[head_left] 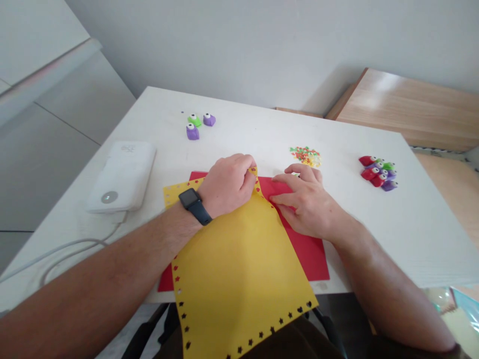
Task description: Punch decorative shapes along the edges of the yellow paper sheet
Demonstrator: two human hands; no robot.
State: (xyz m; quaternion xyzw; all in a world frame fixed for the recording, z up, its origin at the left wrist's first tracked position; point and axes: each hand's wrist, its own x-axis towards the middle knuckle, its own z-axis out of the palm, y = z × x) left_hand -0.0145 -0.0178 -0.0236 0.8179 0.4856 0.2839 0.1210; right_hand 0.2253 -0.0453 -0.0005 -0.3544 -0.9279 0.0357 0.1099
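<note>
- Left hand [228, 184] closed in a pinch grip on the top edge of the yellow sheet [239, 269], lifting that corner off the sheet below so it can be handled.
- Yellow sheet lies in front of the person, near end hanging over the bench [411, 224] edge; star holes punched along its border.
- Right hand [307, 202] presses flat, fingers spread, on the red sheet [310, 254] underneath, likely to pin it; it grips nothing.
- Punched confetti pile [306, 155] just beyond the right hand.
- Cluster of small punches [378, 173] far right; three more punches [199, 124] far left, well apart.
- White power bank [121, 175] with cable, left, clear of the sheets.
</note>
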